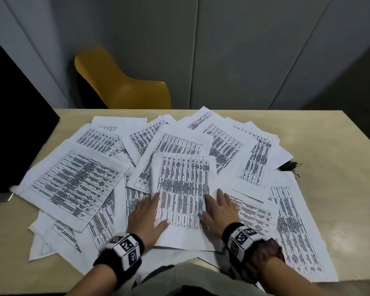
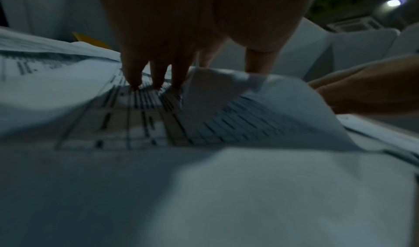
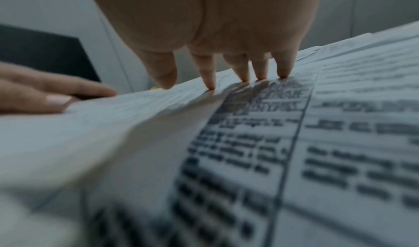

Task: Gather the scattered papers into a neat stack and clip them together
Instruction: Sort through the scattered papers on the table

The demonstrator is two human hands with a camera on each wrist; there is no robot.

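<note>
Several printed sheets (image 1: pixel 77 180) lie fanned and overlapping across the beige table (image 1: pixel 333 137). One sheet (image 1: pixel 183 189) lies on top at the near middle, between my hands. My left hand (image 1: pixel 154 210) lies along its left edge, fingers straight, thumb resting on the sheet. In the left wrist view, three fingertips (image 2: pixel 156 84) press the paper below, beside the sheet's lifted edge (image 2: pixel 211 93). My right hand (image 1: pixel 214 207) rests at the sheet's right edge with spread, straight fingers; its fingertips (image 3: pixel 212 86) touch paper. Black binder clips (image 1: pixel 291 165) peek out from under the papers at the right.
A yellow chair (image 1: pixel 124 86) stands behind the table's far edge. A black object (image 1: pixel 15 124) takes up the left side, by the table's left edge. Grey wall panels rise behind. Bare table shows at the far right and near left.
</note>
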